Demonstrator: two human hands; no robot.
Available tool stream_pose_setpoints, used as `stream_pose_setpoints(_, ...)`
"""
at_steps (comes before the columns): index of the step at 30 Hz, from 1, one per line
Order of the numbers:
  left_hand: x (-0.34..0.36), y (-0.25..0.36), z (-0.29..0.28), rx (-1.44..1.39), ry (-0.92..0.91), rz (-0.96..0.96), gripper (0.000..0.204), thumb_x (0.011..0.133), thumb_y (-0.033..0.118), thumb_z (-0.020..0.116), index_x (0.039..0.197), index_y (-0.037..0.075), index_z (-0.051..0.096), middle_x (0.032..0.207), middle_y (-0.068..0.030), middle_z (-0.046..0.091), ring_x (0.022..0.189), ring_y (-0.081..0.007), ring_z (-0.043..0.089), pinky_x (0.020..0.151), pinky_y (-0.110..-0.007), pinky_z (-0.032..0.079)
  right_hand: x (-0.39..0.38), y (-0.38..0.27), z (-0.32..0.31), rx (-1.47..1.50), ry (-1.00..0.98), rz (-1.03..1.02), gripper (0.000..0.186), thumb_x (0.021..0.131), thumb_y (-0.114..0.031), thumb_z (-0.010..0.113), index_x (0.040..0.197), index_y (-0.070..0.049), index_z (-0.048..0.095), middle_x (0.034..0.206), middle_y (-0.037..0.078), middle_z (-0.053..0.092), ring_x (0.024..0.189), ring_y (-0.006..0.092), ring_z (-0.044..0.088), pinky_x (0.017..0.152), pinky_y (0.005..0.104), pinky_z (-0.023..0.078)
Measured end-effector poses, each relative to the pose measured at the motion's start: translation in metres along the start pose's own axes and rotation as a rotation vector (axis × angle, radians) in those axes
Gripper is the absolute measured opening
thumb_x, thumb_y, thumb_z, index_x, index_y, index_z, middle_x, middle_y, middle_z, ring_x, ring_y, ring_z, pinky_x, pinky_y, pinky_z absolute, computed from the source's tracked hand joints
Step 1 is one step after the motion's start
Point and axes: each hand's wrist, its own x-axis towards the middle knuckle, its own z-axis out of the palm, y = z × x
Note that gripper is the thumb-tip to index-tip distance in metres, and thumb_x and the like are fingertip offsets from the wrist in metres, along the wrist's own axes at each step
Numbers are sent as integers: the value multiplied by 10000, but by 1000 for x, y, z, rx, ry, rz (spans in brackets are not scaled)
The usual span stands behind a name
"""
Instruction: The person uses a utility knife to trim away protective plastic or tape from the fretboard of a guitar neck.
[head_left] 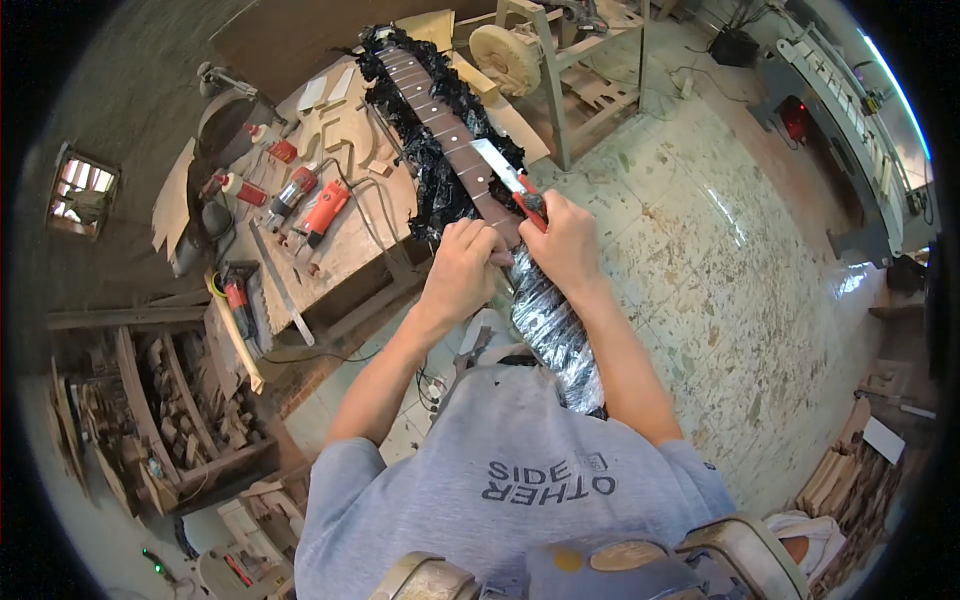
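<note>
A guitar neck (443, 120) with a brown fretboard, metal frets and pale dot inlays points away from me, its far end over the workbench. Ragged black strips (437, 190) hang along both its edges. Toward my body, clear shiny plastic film (555, 335) wraps the instrument. In my right hand (566, 240) is a red-handled knife (496, 164), its broad pale blade lying over the fretboard's right side. My left hand (463, 262) is closed at the neck's left edge, where the film begins; what its fingers pinch is hidden.
On the workbench (330, 275) at left lie a red power tool (325, 212), red-and-white bottles (243, 189), a long metal ruler (283, 283) and cables. A wooden stand with a round disc (505, 60) stands beyond. Wood scraps (180, 420) fill a rack at lower left.
</note>
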Motion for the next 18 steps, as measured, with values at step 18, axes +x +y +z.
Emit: stream_pose_setpoints(18, -15, -5, -18, -427, 172, -204, 120, 941, 80, 744, 975, -11, 673, 1026, -114, 705, 939, -215, 678, 776, -323, 546, 4, 3, -9, 263, -6, 209, 279, 895, -249, 779, 905, 8, 670, 772, 239, 685, 710, 421, 695, 658, 483, 514)
